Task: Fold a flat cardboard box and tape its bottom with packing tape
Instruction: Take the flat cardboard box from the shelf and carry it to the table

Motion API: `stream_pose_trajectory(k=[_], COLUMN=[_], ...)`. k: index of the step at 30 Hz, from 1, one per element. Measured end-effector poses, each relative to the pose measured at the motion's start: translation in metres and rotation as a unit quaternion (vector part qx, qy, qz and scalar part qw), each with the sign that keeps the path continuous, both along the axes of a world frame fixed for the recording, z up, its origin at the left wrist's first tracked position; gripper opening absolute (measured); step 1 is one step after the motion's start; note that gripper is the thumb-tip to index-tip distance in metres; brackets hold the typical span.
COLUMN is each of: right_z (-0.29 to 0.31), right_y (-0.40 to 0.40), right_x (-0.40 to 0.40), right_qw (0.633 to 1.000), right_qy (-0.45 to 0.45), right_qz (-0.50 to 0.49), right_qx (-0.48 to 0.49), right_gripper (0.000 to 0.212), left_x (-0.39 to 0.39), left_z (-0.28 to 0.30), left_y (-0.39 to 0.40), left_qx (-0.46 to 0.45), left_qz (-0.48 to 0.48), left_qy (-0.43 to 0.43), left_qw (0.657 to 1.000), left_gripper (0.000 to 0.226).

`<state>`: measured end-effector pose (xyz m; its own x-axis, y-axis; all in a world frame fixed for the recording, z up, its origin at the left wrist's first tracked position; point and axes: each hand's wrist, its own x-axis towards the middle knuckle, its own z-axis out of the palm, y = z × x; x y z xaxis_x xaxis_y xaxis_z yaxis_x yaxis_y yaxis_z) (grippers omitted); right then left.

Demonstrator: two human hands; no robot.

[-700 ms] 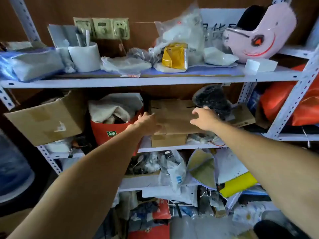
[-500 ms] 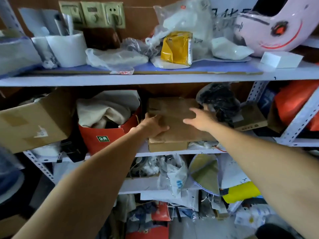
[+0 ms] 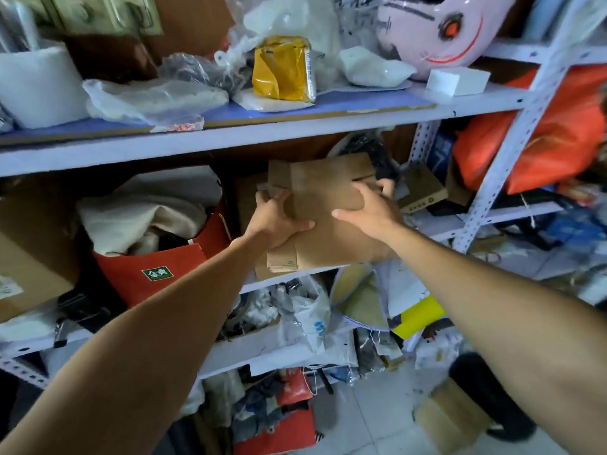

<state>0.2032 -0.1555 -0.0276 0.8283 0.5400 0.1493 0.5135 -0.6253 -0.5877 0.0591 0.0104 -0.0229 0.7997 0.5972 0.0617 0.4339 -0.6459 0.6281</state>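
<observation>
Flat cardboard box (image 3: pixel 328 221), tilted up at the front of the middle shelf (image 3: pixel 269 284), gripped at its left edge by the left hand (image 3: pixel 276 221) and its right edge by the right hand (image 3: pixel 368 211); seemingly light, stiff but bendable, best held at opposite edges.

A plain brown flat cardboard box (image 3: pixel 328 218) is showing at centre. At eight o'clock a red bag (image 3: pixel 157 274) is wearing a green label, and at twelve a yellow packet (image 3: pixel 282 70) is glinting. At one o'clock a pink mask (image 3: pixel 430 31) is bearing red and black markings.
</observation>
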Motion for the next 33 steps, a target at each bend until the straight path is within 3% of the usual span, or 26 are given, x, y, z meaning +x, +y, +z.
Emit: stream_pose_trajectory(k=[6,10,12,14,19,26,30,33], right_z=[-0.013,-0.024,-0.025,-0.026,-0.037,-0.053,-0.06,-0.062], right_y=[-0.126,-0.245,-0.31,-0.375,-0.526,-0.718,-0.792,-0.829], right_x=[-0.047,-0.09,-0.12,-0.152,-0.245,-0.399,-0.479,-0.524], right_qw=[0.988,0.966,0.948,0.923,0.849,0.739,0.679,0.633], right_qy=[-0.029,-0.01,0.0,0.016,0.033,0.111,0.112,0.105], right_qz=[-0.148,-0.259,-0.317,-0.385,-0.527,-0.664,-0.725,-0.767], right_qx=[-0.005,-0.023,-0.018,0.002,-0.004,-0.007,0.011,0.004], right_gripper=[0.077,0.085,0.077,0.069,0.071,0.074,0.084,0.08], left_x=[0.01,0.028,0.034,0.03,0.003,-0.084,-0.144,-0.176], left_z=[-0.02,-0.039,-0.049,-0.052,-0.06,-0.062,-0.069,-0.079], left_y=[-0.094,-0.192,-0.255,-0.323,-0.499,-0.743,-0.849,-0.914], left_qx=[-0.081,-0.114,-0.117,-0.11,-0.105,-0.041,-0.022,-0.03], left_qz=[-0.132,-0.267,-0.332,-0.395,-0.566,-0.69,-0.742,-0.778], left_qy=[-0.006,0.012,0.009,0.016,0.041,0.044,0.033,0.035], left_qw=[0.988,0.957,0.936,0.912,0.817,0.721,0.669,0.627], left_gripper=[0.087,0.093,0.101,0.111,0.113,0.123,0.129,0.13])
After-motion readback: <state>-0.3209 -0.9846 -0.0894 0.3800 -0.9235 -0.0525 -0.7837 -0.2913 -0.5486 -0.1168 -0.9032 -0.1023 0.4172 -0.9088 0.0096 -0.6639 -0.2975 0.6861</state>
